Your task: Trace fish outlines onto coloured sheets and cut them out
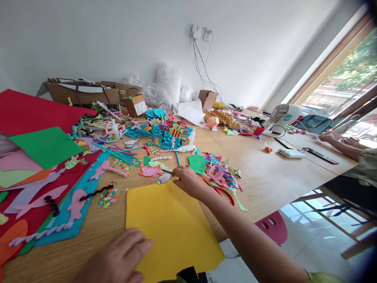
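Note:
A yellow sheet (167, 224) lies in front of me, its near end hanging over the table edge. My right hand (188, 181) is closed on a dark, slim pen (168, 172) above the sheet's far edge. Just beyond the sheet are a grey fish cutout (163, 179) and a pink fish cutout (150, 171). At the sheet's lower left, my left hand (118, 255) is slightly blurred, fingers loosely bent and apart, with nothing visible in it. Beside my right forearm, red-orange scissor handles (226, 193) stick out near a pile of coloured paper scraps (219, 169).
Stacked coloured sheets (48, 147) and pink fish cutouts (77, 204) crowd the left. Glue bottles (187, 148), cardboard boxes (85, 92) and plastic bags (167, 84) stand farther back. At right are a white fan (284, 116), a phone (321, 155) and another person's arm (341, 147).

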`<state>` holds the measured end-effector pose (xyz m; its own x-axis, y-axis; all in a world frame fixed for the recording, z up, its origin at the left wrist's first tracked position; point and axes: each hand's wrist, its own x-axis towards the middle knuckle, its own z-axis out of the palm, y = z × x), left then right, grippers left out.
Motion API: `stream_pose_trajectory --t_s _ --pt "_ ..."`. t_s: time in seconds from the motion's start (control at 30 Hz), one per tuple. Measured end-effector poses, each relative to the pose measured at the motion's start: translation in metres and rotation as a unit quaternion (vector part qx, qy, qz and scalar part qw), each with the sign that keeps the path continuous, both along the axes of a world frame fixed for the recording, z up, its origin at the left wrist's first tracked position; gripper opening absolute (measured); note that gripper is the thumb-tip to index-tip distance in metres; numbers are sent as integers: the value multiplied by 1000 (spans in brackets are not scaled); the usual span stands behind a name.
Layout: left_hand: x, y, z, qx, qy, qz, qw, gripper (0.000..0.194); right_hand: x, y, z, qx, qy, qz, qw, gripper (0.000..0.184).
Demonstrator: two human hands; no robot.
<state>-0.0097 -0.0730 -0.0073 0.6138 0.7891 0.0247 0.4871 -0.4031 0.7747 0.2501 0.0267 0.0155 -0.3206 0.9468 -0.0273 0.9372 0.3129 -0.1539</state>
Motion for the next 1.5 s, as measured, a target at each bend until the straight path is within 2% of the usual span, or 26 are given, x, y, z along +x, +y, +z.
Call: stream_pose_trajectory --t_s 0.03,0.1,0.17,0.23,0.33,0.47,0.7,0.8,1.0,1.17,1.27,1.4,1.5 --pt "10 0 4 30 36 -44 998 38 -2 6 -2 -4 -4 11 1000 19" --pt "30 1 7 97 142 -148 974 46 -5 15 -3 -13 -14 35 999 21" --pt "45 3 2 151 229 -220 936 50 -7 22 -2 -25 -27 62 997 24" --pt "54 6 -10 188 266 -258 910 50 -9 27 0 -35 -39 85 995 25" --pt "57 9 -28 228 252 -250 907 52 -12 33 1 -44 -53 100 993 25" --pt "55 12 -40 247 226 -240 911 51 -12 39 1 -50 -68 104 991 26" --pt "53 12 -75 339 211 -209 893 44 -11 42 2 -60 -76 113 989 28" --pt "52 11 -81 355 204 -196 891 42 -11 43 3 -63 -75 113 989 28" --pt "52 11 -79 361 203 -193 890 42 -11 46 5 -71 -68 127 987 28" --pt "53 12 -73 307 211 -218 902 51 -8 44 5 -66 -59 137 987 24" --pt "54 13 -58 250 222 -231 914 57 -6 44 5 -64 -56 139 987 26" --pt "58 13 -27 181 233 -230 928 55 -5 44 4 -59 -58 144 986 25" --pt "61 13 -10 157 263 -228 924 58 -6 43 3 -50 -59 151 985 22"
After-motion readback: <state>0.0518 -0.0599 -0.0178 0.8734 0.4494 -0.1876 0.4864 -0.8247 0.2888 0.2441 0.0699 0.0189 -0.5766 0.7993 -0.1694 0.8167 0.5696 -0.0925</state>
